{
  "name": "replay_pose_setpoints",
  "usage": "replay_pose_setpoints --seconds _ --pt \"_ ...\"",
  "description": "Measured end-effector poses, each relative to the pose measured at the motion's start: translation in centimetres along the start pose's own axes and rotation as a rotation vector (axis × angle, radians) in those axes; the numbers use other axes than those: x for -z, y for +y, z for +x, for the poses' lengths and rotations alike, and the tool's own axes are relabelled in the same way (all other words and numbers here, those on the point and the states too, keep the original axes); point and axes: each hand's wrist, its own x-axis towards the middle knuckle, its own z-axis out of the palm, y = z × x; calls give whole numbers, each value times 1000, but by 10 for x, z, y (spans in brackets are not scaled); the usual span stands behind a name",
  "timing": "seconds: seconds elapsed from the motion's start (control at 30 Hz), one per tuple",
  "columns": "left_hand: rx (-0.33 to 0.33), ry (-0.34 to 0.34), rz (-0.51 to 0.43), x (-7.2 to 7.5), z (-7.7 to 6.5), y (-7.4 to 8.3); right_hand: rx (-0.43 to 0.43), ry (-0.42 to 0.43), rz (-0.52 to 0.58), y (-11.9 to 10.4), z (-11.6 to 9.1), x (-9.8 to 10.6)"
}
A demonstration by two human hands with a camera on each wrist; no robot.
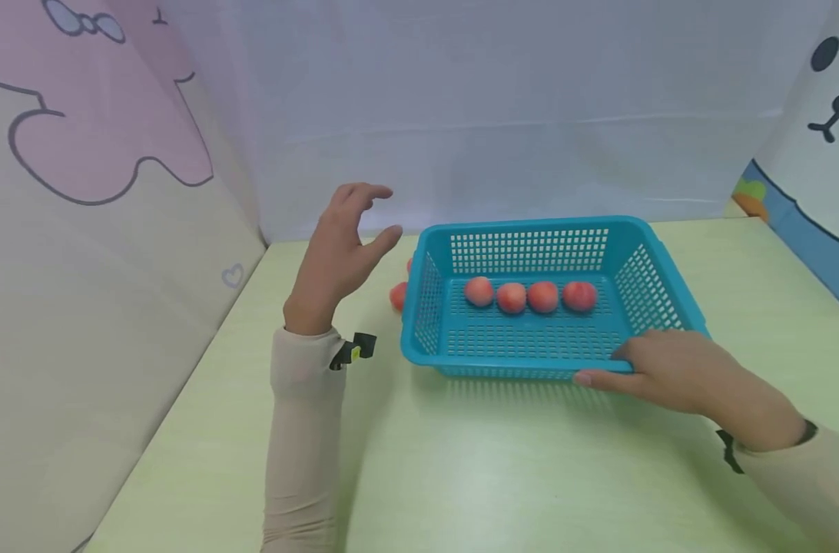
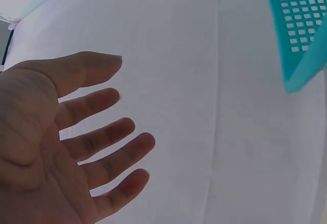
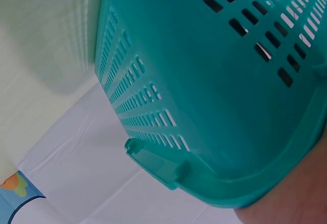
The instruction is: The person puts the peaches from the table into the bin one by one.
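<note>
A blue plastic basket with latticed walls holds a row of several peaches. My right hand grips its rim at the near right corner, thumb outside the front edge and fingers over the rim. In the right wrist view, the basket's slotted wall fills most of the picture and only a bit of the hand shows. Left of the basket, my left hand is raised and holds nothing. Its fingers are spread and slightly bent in the left wrist view.
Partly hidden behind the basket's left side, more peaches lie on the pale green table. A whitish cloth hangs along the back. Printed cloth panels with cartoon figures stand at left and right.
</note>
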Motion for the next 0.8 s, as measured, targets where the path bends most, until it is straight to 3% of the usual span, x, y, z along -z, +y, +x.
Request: replay_pose_setpoints --seconds 0.17,0.3,0.53,0.8 --pt "20 -65 14 -7 -8 -18 -4 0 2 1 0 -1" --pt "2 -129 -28 -22 -10 -35 -13 -5 7 1 -1 -1" --pt "123 -353 -59 -58 -11 -70 -1 -21 5 1 0 0" --pt "170 -440 -61 -80 -14 -85 5 -16 6 2 1 0"
